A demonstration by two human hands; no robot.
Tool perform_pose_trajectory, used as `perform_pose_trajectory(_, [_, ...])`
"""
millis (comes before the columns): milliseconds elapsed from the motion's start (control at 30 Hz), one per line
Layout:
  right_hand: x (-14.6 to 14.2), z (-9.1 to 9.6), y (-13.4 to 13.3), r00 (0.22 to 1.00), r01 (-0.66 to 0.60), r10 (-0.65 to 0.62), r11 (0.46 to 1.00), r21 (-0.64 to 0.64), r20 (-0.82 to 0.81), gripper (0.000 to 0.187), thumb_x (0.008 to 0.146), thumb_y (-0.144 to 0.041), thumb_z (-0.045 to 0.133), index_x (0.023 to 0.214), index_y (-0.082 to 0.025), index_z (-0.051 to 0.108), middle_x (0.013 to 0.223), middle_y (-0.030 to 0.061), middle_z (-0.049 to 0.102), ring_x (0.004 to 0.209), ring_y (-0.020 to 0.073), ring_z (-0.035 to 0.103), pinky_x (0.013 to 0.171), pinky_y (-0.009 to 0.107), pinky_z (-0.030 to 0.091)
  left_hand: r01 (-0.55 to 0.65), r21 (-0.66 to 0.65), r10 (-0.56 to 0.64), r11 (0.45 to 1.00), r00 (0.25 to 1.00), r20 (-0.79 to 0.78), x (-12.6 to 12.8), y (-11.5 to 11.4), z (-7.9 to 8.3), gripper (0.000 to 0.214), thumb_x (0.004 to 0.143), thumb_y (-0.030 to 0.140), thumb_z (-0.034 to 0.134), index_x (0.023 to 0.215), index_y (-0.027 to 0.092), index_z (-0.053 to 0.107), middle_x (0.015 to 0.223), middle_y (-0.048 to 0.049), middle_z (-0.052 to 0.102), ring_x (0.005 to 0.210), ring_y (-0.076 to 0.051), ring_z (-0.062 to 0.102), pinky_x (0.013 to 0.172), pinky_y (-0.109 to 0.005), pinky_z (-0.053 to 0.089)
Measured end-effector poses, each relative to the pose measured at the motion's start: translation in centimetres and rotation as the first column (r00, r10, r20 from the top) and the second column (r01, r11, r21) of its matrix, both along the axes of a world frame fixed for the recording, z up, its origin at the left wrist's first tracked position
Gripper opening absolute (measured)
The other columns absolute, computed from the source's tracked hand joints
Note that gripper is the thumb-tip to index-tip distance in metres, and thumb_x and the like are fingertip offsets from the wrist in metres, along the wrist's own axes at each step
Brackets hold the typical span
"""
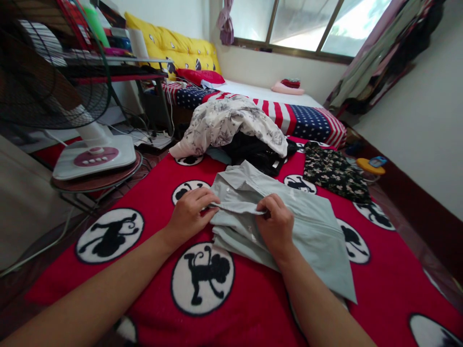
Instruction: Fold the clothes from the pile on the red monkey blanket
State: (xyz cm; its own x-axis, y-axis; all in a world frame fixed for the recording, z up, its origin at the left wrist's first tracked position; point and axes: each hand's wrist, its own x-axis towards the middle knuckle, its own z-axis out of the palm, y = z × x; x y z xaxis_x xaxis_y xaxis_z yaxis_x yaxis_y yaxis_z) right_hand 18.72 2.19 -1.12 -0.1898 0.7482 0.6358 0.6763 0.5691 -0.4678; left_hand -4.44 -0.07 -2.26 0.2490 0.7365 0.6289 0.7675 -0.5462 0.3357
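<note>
A pale grey-green collared shirt (311,226) lies partly folded on a red blanket (152,289) printed with black monkeys in white ovals. My left hand (193,212) pinches one end of a light strip at the shirt's collar area. The other end of that strip is pinched by my right hand (277,221), and the edge runs nearly straight between the two. Under the strip the shirt's cloth is bunched in layers toward me, while the collar points away. My fingertips partly cover the edge that they grip.
Beyond the shirt sits a heap with white floral cloth (231,120) over black clothing (249,152). A folded black floral garment (336,171) lies at the right. A fan (96,154) stands on a stool at the left. Behind is a bed with a flag-patterned cover (307,120).
</note>
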Motion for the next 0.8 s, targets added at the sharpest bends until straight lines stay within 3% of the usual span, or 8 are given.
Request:
perform_pose_trajectory(67, [0.0, -0.2, 0.1, 0.999, -0.036, 0.035, 0.999, -0.023, -0.027, 0.022, 0.066, 0.0, 0.047, 0.067, -0.023, 0.049, 0.072, 0.0002, 0.053, 0.062, 0.0133, 0.048, 0.059, 0.024, 0.038, 0.027, -0.033, -0.029, 0.999, 0.998, -0.058, -0.1, 0.3, -0.2, 0.018, 0.084, 0.017, 0.064, 0.101, 0.021, 0.066, 0.101, -0.0056, 0.067, 0.099, -0.022, 0.061, 0.086, -0.036, 0.046])
perform_pose_trajectory(167, [0.1, -0.4, 0.2, 0.989, -0.132, 0.127, 0.989, -0.061, -0.076, 0.023, 0.066, -0.001, 0.046, 0.071, -0.022, 0.052, 0.077, 0.0019, 0.055, 0.07, 0.015, 0.053, 0.064, 0.025, 0.042, 0.057, -0.072, -0.065, 0.996, 0.991, -0.117, -0.3, 0.6, -0.3, 0.014, 0.085, 0.014, 0.06, 0.092, 0.021, 0.069, 0.091, -0.0035, 0.068, 0.09, -0.02, 0.062, 0.082, -0.034, 0.046])
perform_pose_trajectory(367, [0.4, -0.2, -0.2, 0.939, -0.339, 0.315, 0.915, -0.221, -0.137, 0.032, 0.069, -0.005, 0.046, 0.084, -0.022, 0.069, 0.096, 0.0043, 0.071, 0.083, 0.0181, 0.065, 0.074, 0.029, 0.049, -0.022, -0.054, 0.021, 0.998, 0.999, -0.032, -1.1, 0.7, -0.2, 0.02, 0.079, 0.007, 0.056, 0.084, 0.02, 0.071, 0.089, -0.0039, 0.067, 0.085, -0.018, 0.061, 0.079, -0.032, 0.047])
perform_pose_trajectory(433, [0.5, 0.2, -0.2, 0.934, -0.307, 0.243, 0.921, -0.239, -0.263, 0.028, 0.076, -0.012, 0.048, 0.089, -0.022, 0.071, 0.094, 0.0042, 0.072, 0.069, 0.0156, 0.065, 0.064, 0.028, 0.049, 0.019, -0.067, -0.019, 0.998, 1.0, -0.005, -0.8, 0.6, 0.1, 0.024, 0.076, 0.004, 0.054, 0.078, 0.02, 0.071, 0.088, -0.0035, 0.066, 0.086, -0.018, 0.061, 0.081, -0.033, 0.047])
perform_pose_trajectory(567, [1.3, 0.4, 0.8, 0.878, -0.093, -0.063, 0.95, -0.298, -0.475, 0.02, 0.086, -0.032, 0.052, 0.089, -0.019, 0.067, 0.072, 0.0007, 0.066, 0.045, 0.0107, 0.052, 0.047, 0.025, 0.04, 0.13, -0.126, -0.108, 0.984, 0.98, 0.164, 1.4, 0.5, 2.0, 0.02, 0.082, 0.01, 0.053, 0.081, 0.019, 0.071, 0.089, -0.0041, 0.067, 0.085, -0.017, 0.062, 0.08, -0.03, 0.048])
perform_pose_trajectory(633, [1.8, 0.1, 1.6, 0.873, -0.025, -0.149, 0.938, -0.346, -0.465, 0.017, 0.084, -0.034, 0.056, 0.087, -0.019, 0.063, 0.072, 0.0002, 0.064, 0.046, 0.0109, 0.051, 0.047, 0.025, 0.039, 0.166, -0.176, -0.129, 0.97, 0.97, 0.204, 3.0, 0.9, 3.1, 0.014, 0.086, 0.024, 0.058, 0.087, 0.019, 0.071, 0.089, -0.0046, 0.069, 0.084, -0.017, 0.064, 0.078, -0.03, 0.049])
perform_pose_trajectory(733, [2.4, -0.7, 2.4, 0.929, 0.015, -0.152, 0.926, -0.376, -0.336, 0.015, 0.078, -0.03, 0.061, 0.087, -0.018, 0.064, 0.082, 0.0023, 0.066, 0.051, 0.0108, 0.051, 0.053, 0.026, 0.041, 0.13, -0.26, -0.101, 0.957, 0.987, 0.123, 5.2, 1.9, 4.1, 0.038, 0.076, 0.046, 0.072, 0.102, 0.019, 0.071, 0.091, -0.0049, 0.07, 0.081, -0.021, 0.065, 0.074, -0.032, 0.049])
perform_pose_trajectory(800, [2.5, -0.9, 2.5, 0.967, 0.03, -0.113, 0.939, -0.342, -0.227, 0.014, 0.077, -0.027, 0.062, 0.087, -0.018, 0.065, 0.087, 0.0036, 0.066, 0.055, 0.011, 0.051, 0.058, 0.027, 0.043, 0.095, -0.3, -0.079, 0.949, 0.995, 0.064, 6.3, 2.6, 3.9, 0.039, 0.073, 0.045, 0.075, 0.104, 0.021, 0.072, 0.09, -0.0043, 0.071, 0.08, -0.021, 0.065, 0.07, -0.031, 0.049])
